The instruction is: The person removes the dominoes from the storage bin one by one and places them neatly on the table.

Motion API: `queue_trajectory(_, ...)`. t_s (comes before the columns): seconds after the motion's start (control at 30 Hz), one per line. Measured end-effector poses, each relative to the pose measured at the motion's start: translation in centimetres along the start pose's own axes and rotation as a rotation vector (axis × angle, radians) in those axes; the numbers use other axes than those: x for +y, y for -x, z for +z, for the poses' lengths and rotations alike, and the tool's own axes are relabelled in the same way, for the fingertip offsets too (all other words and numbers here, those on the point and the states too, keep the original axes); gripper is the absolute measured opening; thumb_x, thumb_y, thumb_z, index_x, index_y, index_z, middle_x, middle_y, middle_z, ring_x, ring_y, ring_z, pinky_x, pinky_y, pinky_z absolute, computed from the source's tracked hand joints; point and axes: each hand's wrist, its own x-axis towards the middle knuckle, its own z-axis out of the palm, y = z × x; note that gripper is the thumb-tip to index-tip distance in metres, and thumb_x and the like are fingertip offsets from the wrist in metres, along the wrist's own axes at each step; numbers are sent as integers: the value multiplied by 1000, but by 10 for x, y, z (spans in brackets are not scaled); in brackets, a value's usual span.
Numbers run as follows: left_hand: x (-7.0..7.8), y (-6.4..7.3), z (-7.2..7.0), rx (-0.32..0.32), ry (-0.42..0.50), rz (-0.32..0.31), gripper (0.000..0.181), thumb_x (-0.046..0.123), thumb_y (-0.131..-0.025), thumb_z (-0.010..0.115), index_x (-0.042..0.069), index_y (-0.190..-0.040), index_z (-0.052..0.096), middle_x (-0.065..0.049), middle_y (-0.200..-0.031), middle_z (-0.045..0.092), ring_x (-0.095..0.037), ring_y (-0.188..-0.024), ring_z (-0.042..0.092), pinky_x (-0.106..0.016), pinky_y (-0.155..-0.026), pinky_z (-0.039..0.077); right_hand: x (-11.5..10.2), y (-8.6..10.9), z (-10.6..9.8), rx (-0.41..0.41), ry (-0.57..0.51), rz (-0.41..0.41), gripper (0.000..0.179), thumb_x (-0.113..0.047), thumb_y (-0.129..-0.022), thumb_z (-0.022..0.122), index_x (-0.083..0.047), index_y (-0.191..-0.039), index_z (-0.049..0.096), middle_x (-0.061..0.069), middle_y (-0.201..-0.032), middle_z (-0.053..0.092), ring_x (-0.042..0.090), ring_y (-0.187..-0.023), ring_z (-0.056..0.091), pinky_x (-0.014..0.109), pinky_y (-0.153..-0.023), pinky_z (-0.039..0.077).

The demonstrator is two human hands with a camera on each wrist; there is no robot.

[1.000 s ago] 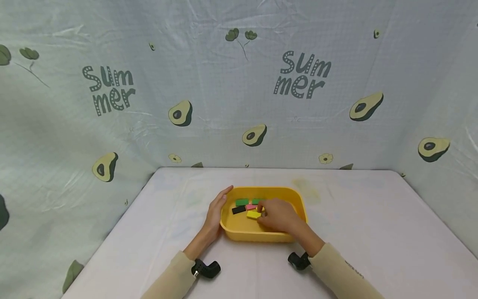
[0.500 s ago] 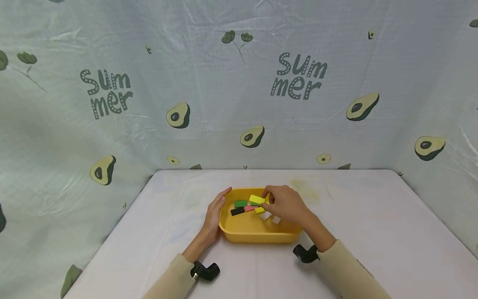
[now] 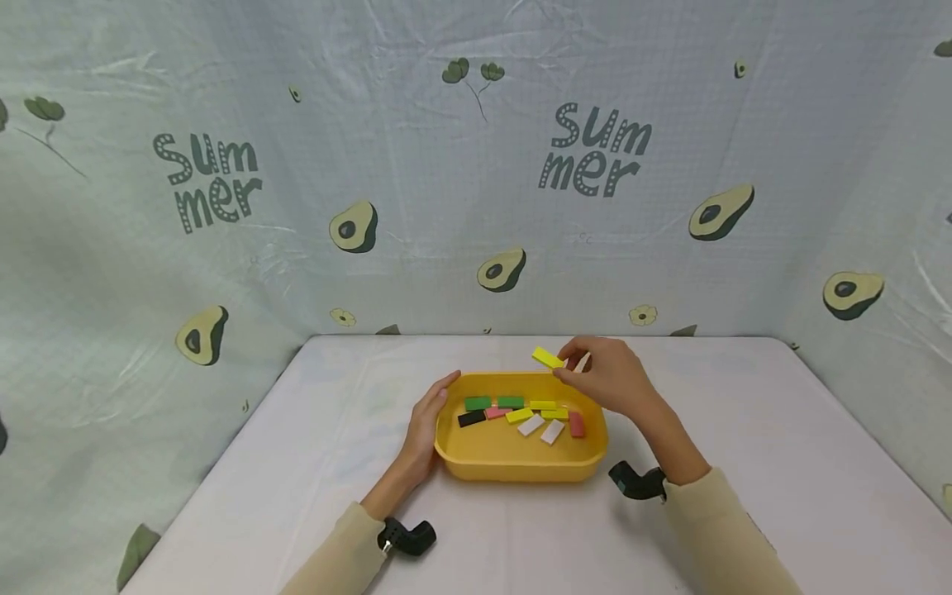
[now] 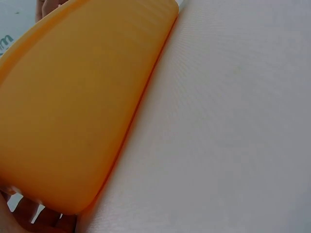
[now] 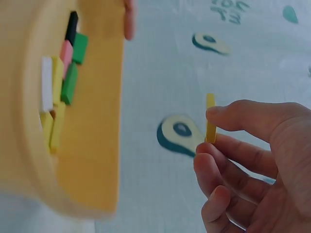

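Note:
My right hand (image 3: 611, 376) is raised above the far right rim of a yellow plastic tray (image 3: 521, 473). It pinches a small flat yellow block (image 3: 547, 357) between thumb and fingertips; the right wrist view shows this yellow block (image 5: 210, 104) edge-on. My left hand (image 3: 426, 426) rests along the tray's left outer wall, fingers extended toward the far corner. Inside the tray lie two green blocks (image 3: 511, 402), a black block (image 3: 472, 419), a pink block (image 3: 497, 412), several yellow blocks (image 3: 519, 416), two white blocks (image 3: 553, 431) and a red block (image 3: 576, 425).
The tray stands on a table with a white cloth (image 3: 357, 397). Behind the table hangs a pale curtain (image 3: 416, 165) printed with avocados and lettering. A black wrist camera (image 3: 638, 481) sits on the right wrist, another black wrist camera (image 3: 407, 537) on the left.
My right hand has picked the yellow block out of the tray and carried it up, right and away past the far rim. More blocks are now uncovered. The left hand stays on the tray.

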Motion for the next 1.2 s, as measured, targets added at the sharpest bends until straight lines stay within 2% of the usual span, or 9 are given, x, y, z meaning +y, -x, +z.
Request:
queue_trajectory(0.23, -1, -2, 0, 10, 7, -3, 49, 26, -113, 30, 9, -157, 44, -12, -167, 36, -32, -157, 29, -50, -131, 19, 35, 0, -27, 39, 3, 65, 26, -27, -92, 76, -7, -108, 76, 7, -94, 74, 22, -82, 63, 27, -66, 51)
queue_trajectory(0.5, -1, -1, -1, 17, 3, -14, 49, 27, -113, 30, 11, -156, 45, -10, -166, 38, -30, -157, 30, -48, -131, 20, 77, 3, -36, 55, 32, 221, 36, -32, -92, 75, -3, -113, 74, 13, -99, 73, 28, -87, 65, 29, -64, 49)
queue_trajectory(0.67, -2, -1, 0, 21, -2, -19, 49, 25, -112, 30, 10, -156, 45, -10, -166, 38, -30, -157, 30, -49, -131, 21, 104, 6, -29, 15, 31, 330, 41, -35, -92, 73, -1, -115, 72, 18, -104, 73, 27, -85, 65, 31, -65, 49)
queue_trajectory(0.93, -2, -3, -1, 11, -9, -10, 49, 23, -112, 29, 10, -156, 45, -11, -167, 37, -31, -157, 30, -49, -131, 19, 137, 10, -5, -98, -41, 473, 47, -35, -93, 71, 2, -120, 68, 15, -97, 75, 18, -73, 67, 28, -61, 49)
queue_trajectory(1.2, -2, -2, 0, 13, -9, -9, 49, 23, -112, 29, 11, -156, 46, -10, -166, 38, -30, -157, 30, -50, -131, 19, 145, 13, 10, -105, -37, 510, 45, -33, -91, 72, 4, -116, 68, 13, -90, 71, 18, -72, 64, 28, -62, 48)
